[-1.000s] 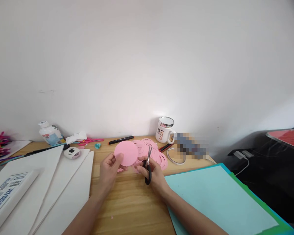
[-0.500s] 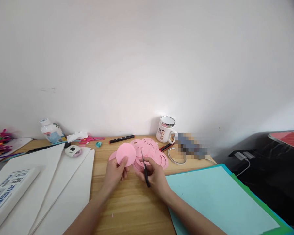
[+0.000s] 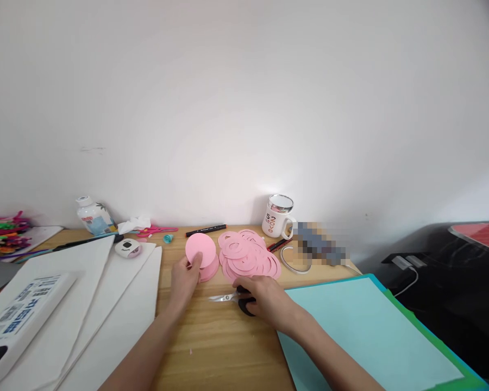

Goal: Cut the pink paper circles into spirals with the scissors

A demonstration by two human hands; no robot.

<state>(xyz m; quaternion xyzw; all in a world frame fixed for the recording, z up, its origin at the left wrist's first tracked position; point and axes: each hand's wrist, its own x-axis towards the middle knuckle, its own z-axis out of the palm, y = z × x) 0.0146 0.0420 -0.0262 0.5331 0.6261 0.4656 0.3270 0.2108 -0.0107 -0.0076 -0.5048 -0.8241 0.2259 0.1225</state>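
My left hand [image 3: 184, 279] pinches a pink paper circle [image 3: 200, 248] by its lower edge, thumb on top. That circle lies over a small stack of pink paper circles [image 3: 210, 271] on the wooden table. Under the fingers of my right hand [image 3: 269, 301] is a pair of scissors [image 3: 234, 297] with black handles; the hand is closed on the handles. The blades point left, low at the tabletop and slightly apart. Just beyond the right hand spreads a heap of pink paper offcuts [image 3: 248, 254] with round holes cut in them.
White sheets [image 3: 126, 315] cover the left side, with a correction-tape-like white gadget [image 3: 127, 248] on top. Light blue paper [image 3: 362, 326] lies at the right. Along the wall stand a mug [image 3: 277, 217], a black marker [image 3: 206, 231], pink scissors [image 3: 157, 231] and a bottle [image 3: 94, 216].
My left hand has moved the paper circle left and down over the stack. My right hand has lowered the scissors to the table, their blades swinging from upward to leftward.
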